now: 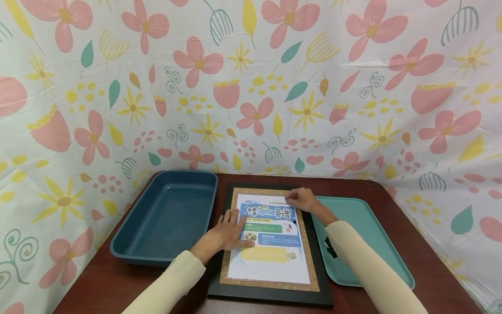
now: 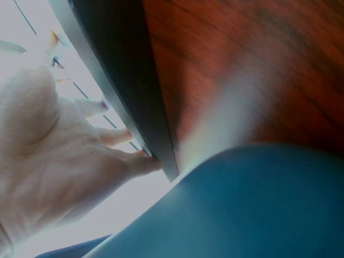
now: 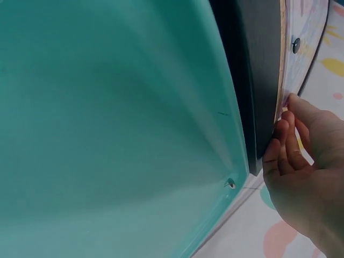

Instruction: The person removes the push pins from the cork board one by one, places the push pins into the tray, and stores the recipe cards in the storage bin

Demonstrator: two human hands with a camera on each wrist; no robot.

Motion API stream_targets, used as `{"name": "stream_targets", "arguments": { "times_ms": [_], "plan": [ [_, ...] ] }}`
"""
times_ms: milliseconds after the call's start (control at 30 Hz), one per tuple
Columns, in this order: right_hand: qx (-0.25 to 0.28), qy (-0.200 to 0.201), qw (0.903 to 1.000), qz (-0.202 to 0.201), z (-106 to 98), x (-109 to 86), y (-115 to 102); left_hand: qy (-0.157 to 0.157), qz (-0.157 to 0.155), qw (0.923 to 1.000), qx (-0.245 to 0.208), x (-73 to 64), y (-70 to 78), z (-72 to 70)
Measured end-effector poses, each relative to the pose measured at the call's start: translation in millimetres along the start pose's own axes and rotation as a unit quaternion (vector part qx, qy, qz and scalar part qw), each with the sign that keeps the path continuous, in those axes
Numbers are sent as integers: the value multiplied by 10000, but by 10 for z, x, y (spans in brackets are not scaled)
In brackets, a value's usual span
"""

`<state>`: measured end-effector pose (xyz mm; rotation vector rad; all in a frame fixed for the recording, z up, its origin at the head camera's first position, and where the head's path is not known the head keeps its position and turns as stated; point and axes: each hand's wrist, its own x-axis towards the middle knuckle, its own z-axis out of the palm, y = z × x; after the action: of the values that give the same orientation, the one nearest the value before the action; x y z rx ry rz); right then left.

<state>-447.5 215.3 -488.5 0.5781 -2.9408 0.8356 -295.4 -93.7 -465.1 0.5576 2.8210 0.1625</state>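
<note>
Poster (image 1: 270, 240): on board (image 1: 274, 295). Left hand (image 1: 229, 231): spread wide on poster. Right hand (image 1: 303, 199): fingertips together at board's upper right; cannot tell if holding anything. Blue tray (image 1: 168, 218): left of board. Green tray (image 1: 361, 213): right.

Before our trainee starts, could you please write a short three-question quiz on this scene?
1. What colour is the tray left of the framed corkboard in the head view: A) teal, B) dark blue, C) white?
2. True or false: the left hand rests on the printed poster.
3. At which corner of the printed poster, in the head view, is the right hand?

Key: 1. B; 2. True; 3. Top right.
</note>
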Motion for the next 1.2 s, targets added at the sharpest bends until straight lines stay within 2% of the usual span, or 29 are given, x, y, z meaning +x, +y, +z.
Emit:
{"name": "stream_targets", "arguments": {
  "times_ms": [767, 1200],
  "plan": [
    [-23, -87, 9997, 222, 0, 17, -48, 5, 3, 10000, -69, 14, -16, 20],
    [-52, -145, 9998, 148, -10, 8, -60, 18, 29, 9999, -155, 18, -34, 22]
  ]
}}
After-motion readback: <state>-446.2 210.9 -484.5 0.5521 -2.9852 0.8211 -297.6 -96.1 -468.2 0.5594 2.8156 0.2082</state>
